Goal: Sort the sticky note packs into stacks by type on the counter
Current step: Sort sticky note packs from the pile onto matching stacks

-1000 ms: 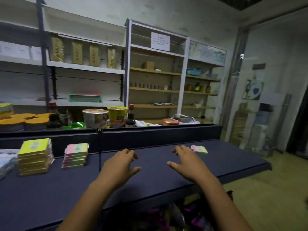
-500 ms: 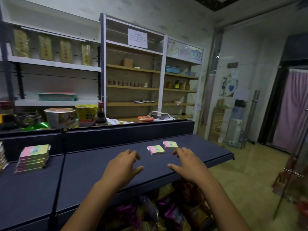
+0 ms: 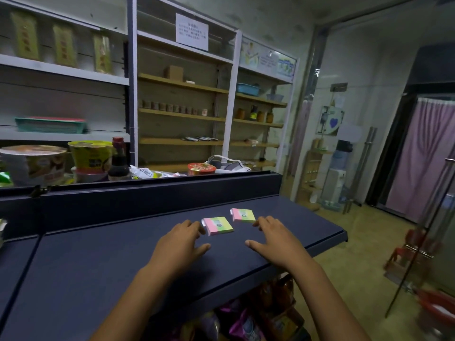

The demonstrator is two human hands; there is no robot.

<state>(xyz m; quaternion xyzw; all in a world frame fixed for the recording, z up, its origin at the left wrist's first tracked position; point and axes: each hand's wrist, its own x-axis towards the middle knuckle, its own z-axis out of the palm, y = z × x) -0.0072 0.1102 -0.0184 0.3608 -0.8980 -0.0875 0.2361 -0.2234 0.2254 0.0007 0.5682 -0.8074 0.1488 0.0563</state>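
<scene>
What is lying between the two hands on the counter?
In the head view, only bare counter lies between the left hand and right hand; both sticky note packs sit beyond the fingertips.

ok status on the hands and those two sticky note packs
Left hand open, fingertips at near pack. Right hand open, just short of far pack. Nothing between.

no legible text, paper notice [image 3: 192, 32] on shelf too blurred
</scene>
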